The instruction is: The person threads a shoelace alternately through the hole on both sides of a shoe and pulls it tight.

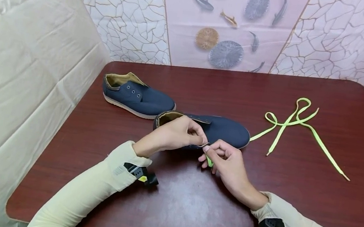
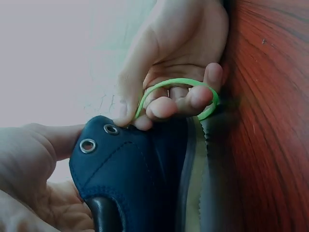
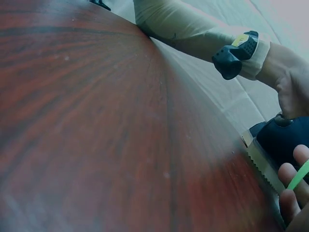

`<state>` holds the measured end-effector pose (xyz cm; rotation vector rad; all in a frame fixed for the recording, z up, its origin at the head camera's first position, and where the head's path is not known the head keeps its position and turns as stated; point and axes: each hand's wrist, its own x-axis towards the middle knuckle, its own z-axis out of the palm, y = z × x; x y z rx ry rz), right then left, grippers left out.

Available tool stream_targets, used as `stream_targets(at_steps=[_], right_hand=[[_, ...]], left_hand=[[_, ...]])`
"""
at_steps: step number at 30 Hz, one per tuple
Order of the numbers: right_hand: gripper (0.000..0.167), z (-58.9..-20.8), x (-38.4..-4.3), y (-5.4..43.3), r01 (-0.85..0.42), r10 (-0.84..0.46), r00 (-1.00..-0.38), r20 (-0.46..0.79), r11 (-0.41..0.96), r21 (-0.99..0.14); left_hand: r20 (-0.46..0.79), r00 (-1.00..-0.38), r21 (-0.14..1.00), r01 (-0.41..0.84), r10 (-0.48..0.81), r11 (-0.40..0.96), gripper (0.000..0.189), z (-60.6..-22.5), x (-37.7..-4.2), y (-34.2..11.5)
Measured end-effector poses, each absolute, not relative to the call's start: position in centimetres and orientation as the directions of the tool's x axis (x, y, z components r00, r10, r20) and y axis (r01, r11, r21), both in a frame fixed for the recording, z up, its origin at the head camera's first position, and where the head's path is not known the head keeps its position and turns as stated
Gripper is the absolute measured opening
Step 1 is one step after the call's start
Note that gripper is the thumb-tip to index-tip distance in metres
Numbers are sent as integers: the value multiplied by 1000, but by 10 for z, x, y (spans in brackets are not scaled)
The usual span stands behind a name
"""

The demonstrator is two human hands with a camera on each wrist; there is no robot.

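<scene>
A navy shoe (image 1: 228, 131) with a tan lining lies on the table, toe to the right. My left hand (image 1: 178, 132) holds its near eyelet flap between thumb and fingers; two metal eyelets (image 2: 88, 145) show in the left wrist view. At that flap's edge, my right hand (image 1: 230, 164) pinches a neon green shoelace (image 2: 179, 82), which loops over its fingers. Whether the lace passes through an eyelet is hidden by the fingertips. The right wrist view catches only some right-hand fingers (image 3: 289, 205) beside the shoe's pale sole.
A second navy shoe (image 1: 143, 98), with bare eyelets, stands behind and to the left. More neon green lace (image 1: 288, 123) lies looped and crossed at the right, one strand running to the held shoe's toe. Fabric-covered walls (image 1: 39, 60) border the dark red table (image 1: 185, 203).
</scene>
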<state>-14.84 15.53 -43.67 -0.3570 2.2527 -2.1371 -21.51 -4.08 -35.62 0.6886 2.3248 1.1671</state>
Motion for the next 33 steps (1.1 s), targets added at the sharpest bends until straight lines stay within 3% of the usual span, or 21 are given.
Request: stream_targets(at_steps=[7, 10, 12, 15, 21, 27, 30, 33], right_hand=[[17, -439, -146, 157, -205, -152, -967, 203, 0, -979], [5, -439, -146, 158, -262, -150, -955, 254, 33, -965], [14, -438, -147, 157, -292, -120, -951, 284, 63, -954], [28, -437, -147, 155, -317, -56, -948, 313, 123, -940], [35, -436, -146, 153, -401, -16, -912, 409, 242, -883], [23, -439, -148, 155, -536, -65, -834, 548, 332, -776], [13, -439, -147, 156, -562, -99, -822, 560, 299, -771], [15, -440, -146, 156, -550, -136, -835, 533, 236, -801]], left_hand=[[-115, -816, 609, 393, 567, 689, 16, -350, -204, -32], [-108, -825, 549, 415, 555, 725, 17, -347, -201, -30], [-102, -829, 532, 422, 551, 734, 17, -345, -201, -31], [-93, -832, 531, 424, 547, 734, 18, -343, -201, -33], [-67, -829, 547, 435, 555, 715, 19, -338, -200, -37], [-15, -814, 609, 453, 580, 651, 17, -331, -197, -39], [-7, -788, 652, 463, 616, 600, 16, -329, -196, -38], [-9, -776, 710, 439, 631, 551, 16, -328, -194, -38]])
